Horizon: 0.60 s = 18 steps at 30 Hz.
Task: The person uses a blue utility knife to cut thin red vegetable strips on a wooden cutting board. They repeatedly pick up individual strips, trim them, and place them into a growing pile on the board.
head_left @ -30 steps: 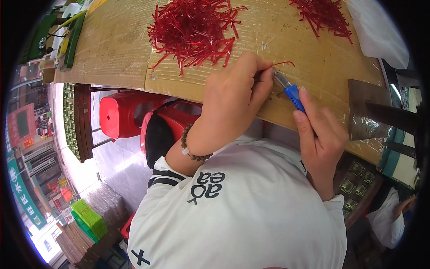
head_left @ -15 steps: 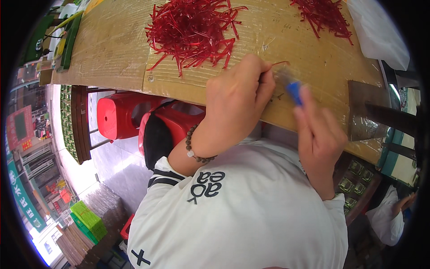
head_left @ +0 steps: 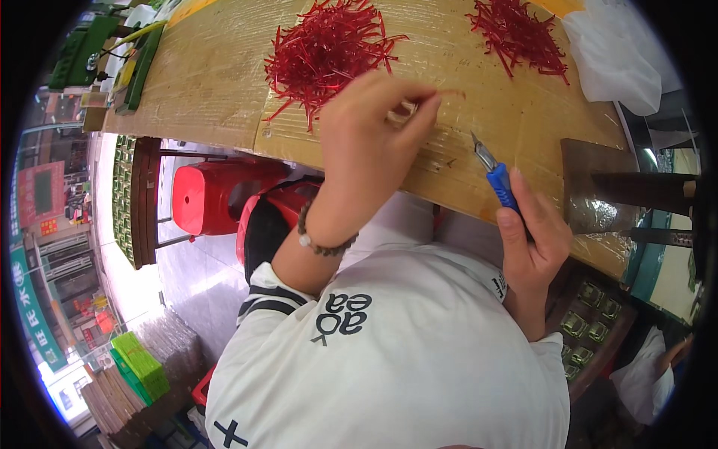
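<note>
My left hand, with a beaded bracelet at the wrist, is raised over the table's near edge. Its thumb and forefinger pinch a thin reddish strip, which looks smeared by motion. In my right hand is a craft knife with a blue handle and a pointed metal blade. The blade points up and to the left, apart from the strip. Just beyond my left hand lies a big heap of shiny red strips, and a smaller red pile sits farther right.
Clear film covers the brown table. White plastic bags lie at its far right, beside a dark wooden piece. A green metal device stands far left. Red stools are below the table's left side. Another person shows at lower right.
My left hand has shifted left and away from the knife, with the strip in its fingers. My right hand has drawn back toward me, so the blade now shows clearly.
</note>
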Each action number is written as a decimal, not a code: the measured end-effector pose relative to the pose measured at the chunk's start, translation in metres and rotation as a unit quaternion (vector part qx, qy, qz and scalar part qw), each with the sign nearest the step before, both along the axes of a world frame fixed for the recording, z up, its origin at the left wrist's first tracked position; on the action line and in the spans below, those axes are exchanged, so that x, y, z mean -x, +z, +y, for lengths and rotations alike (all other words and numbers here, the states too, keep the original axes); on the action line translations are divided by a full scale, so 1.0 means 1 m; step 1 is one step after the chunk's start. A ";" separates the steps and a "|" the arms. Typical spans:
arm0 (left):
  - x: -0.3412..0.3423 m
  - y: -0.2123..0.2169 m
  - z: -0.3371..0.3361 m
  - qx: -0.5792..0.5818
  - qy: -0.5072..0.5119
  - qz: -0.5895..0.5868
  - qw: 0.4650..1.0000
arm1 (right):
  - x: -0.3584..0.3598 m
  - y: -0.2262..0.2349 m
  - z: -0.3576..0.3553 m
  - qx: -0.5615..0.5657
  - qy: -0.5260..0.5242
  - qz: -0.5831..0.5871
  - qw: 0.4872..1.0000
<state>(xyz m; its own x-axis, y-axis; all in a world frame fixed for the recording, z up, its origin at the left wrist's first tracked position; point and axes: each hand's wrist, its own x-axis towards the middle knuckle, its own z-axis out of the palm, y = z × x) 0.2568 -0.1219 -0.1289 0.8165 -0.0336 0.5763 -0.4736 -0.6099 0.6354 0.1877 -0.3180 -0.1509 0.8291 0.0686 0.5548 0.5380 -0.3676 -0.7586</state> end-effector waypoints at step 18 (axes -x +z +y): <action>-0.049 0.020 0.092 -0.304 0.171 0.014 0.937 | -0.001 -0.002 0.002 0.031 0.007 -0.026 0.999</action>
<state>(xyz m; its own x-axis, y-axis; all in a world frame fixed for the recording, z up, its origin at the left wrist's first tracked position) 0.3055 -0.0297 -0.1090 0.8544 -0.0820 0.5131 -0.1721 -0.9764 0.1307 0.1891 -0.3159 -0.1526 0.7976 0.1158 0.5920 0.5821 -0.4047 -0.7052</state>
